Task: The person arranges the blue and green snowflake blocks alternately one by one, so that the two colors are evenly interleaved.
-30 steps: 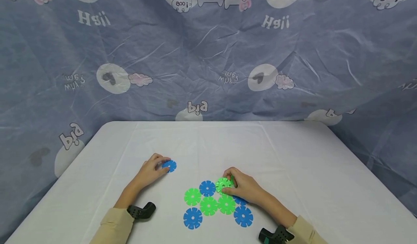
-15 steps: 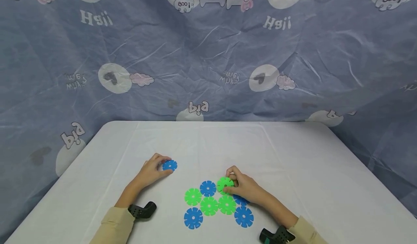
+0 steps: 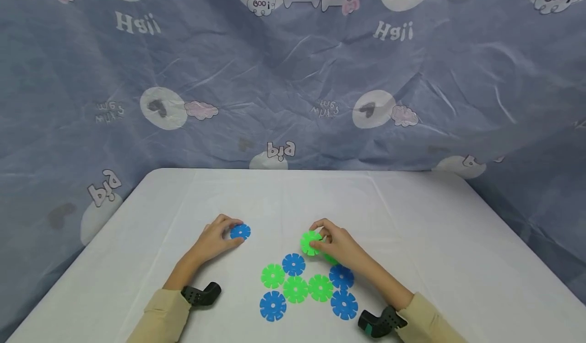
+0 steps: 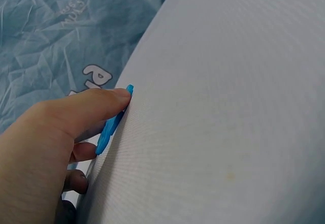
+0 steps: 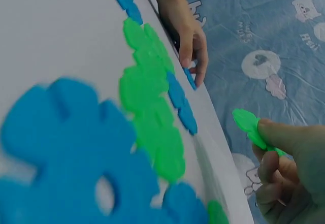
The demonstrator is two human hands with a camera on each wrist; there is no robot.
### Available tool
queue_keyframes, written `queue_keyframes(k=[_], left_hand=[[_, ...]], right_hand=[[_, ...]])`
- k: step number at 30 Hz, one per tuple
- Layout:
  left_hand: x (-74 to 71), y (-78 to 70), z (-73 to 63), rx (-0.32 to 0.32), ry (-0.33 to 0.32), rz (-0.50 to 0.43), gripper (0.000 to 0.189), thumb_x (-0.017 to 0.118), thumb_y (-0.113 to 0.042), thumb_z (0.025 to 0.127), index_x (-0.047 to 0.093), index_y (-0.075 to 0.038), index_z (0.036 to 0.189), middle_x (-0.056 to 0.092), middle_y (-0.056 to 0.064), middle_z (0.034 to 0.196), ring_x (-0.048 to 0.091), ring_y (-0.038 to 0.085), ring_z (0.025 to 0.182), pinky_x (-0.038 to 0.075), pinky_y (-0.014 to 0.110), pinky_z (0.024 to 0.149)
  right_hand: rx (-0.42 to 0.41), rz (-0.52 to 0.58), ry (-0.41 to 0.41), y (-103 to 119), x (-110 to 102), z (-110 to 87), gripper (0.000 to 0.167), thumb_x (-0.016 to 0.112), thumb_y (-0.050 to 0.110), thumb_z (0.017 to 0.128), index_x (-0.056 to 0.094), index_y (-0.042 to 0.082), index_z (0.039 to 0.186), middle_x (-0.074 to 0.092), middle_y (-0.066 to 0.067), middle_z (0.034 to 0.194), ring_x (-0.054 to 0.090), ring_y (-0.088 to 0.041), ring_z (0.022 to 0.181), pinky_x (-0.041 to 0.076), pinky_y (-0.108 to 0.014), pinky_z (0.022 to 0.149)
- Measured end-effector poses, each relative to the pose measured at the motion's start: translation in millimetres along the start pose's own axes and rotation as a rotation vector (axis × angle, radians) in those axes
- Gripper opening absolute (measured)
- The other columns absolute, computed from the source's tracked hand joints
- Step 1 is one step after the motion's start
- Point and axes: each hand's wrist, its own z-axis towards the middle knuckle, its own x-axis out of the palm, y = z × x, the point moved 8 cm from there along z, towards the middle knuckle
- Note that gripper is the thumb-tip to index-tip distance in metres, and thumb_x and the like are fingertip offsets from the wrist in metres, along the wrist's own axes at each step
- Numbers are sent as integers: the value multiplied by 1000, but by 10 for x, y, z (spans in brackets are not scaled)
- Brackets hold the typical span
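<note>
Your left hand (image 3: 214, 239) pinches a blue disc (image 3: 240, 231), your right hand (image 3: 341, 244) a green disc (image 3: 307, 243); the backdrop (image 3: 274, 70) reads "BOO".

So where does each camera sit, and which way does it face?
Head: worn on the head, facing forward and down over the white table to the patterned cloth; shows left hand, right hand and sleeves.
Left wrist: on that wrist, looking along the left hand at its blue disc, table and cloth.
Right wrist: on that wrist, looking past the right hand and its green disc, across other discs; the left hand shows too.
Head and right wrist share both hands.
</note>
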Motion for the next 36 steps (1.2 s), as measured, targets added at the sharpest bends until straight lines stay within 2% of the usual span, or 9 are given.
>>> queue_keyframes(k=[5, 8, 17, 24, 29, 36], left_hand=[[3, 22, 8, 3, 1, 3, 46, 68, -42, 77, 60, -18, 115, 51, 0, 102, 49, 16, 94, 30, 33, 79], [7, 23, 9, -2, 4, 1, 46, 68, -42, 77, 61, -18, 115, 51, 0, 101, 48, 15, 92, 29, 32, 78], [15, 24, 4, -37, 23, 13, 47, 69, -41, 75, 60, -19, 117, 52, 1, 106, 48, 19, 100, 29, 33, 77], [14, 21, 10, -12, 25, 23, 47, 68, -41, 77, 60, -19, 117, 53, 2, 108, 49, 20, 102, 30, 33, 78], [4, -1, 4, 2, 27, 34, 46, 68, -39, 77, 61, -19, 118, 53, 2, 108, 49, 21, 102, 29, 33, 78], [-14, 4, 9, -21, 19, 12, 58, 69, -43, 75, 54, -15, 124, 53, 6, 112, 49, 22, 102, 30, 35, 79]], right_hand=[[-29, 19, -2, 154, 151, 221, 29, 64, 18, 84, 55, 11, 111, 55, -5, 80, 48, -11, 53, 42, -23, 51], [-23, 35, -6, 209, 283, 332, 29, 63, 16, 85, 56, 10, 112, 55, -6, 79, 48, -11, 52, 41, -23, 50], [35, 71, 5, 190, 653, 608, 34, 61, 15, 86, 53, 12, 119, 54, -5, 87, 46, -10, 60, 41, -21, 56], [63, -37, -46, 237, 774, 709, 36, 63, 16, 84, 54, 8, 119, 54, -4, 83, 44, -10, 64, 38, -21, 58], [63, -178, -80, 251, 803, 720, 38, 64, 26, 84, 58, 5, 114, 49, -6, 95, 43, -12, 74, 39, -24, 67], [45, -319, -52, 265, 842, 716, 46, 60, 36, 85, 55, 10, 122, 49, -7, 104, 49, -16, 86, 43, -33, 78]])
